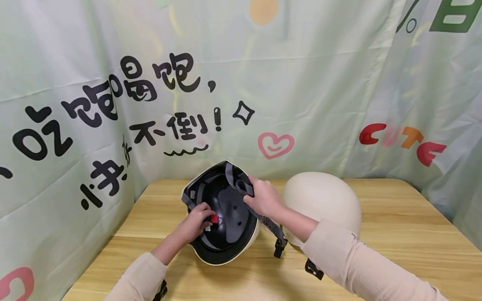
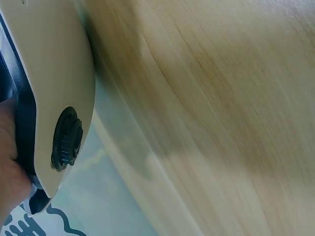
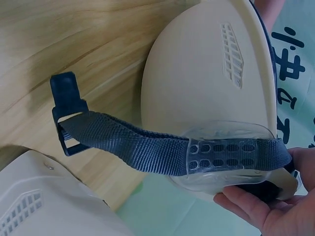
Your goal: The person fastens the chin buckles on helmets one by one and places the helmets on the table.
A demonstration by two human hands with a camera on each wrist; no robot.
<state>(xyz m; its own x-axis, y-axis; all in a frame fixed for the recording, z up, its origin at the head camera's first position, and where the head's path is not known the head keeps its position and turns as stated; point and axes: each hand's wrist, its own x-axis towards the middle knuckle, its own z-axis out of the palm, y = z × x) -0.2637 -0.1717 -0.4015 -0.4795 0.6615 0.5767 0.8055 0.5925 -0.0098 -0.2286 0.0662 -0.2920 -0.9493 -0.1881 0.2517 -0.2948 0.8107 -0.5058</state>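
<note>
A cream helmet [image 1: 230, 205] is tipped so that its black padded inside faces me. My left hand [image 1: 196, 221] reaches over the near left rim, fingertips pinching a strap buckle with a red part [image 1: 214, 218] inside. My right hand [image 1: 265, 198] grips the rim at the far right, along with a grey strap [image 1: 235, 184]. In the right wrist view, its fingers curl at the shell's edge. From there a webbing strap [image 3: 123, 147] hangs free through a clear perforated pad [image 3: 221, 155], ending in a black buckle [image 3: 68, 113].
A second cream helmet [image 1: 321, 200] sits dome up on the wooden table [image 1: 399, 225], right beside the first, partly behind my right forearm. A black buckle [image 1: 314, 269] lies near it. Printed fabric [image 1: 320, 104] hangs behind the table and along its sides.
</note>
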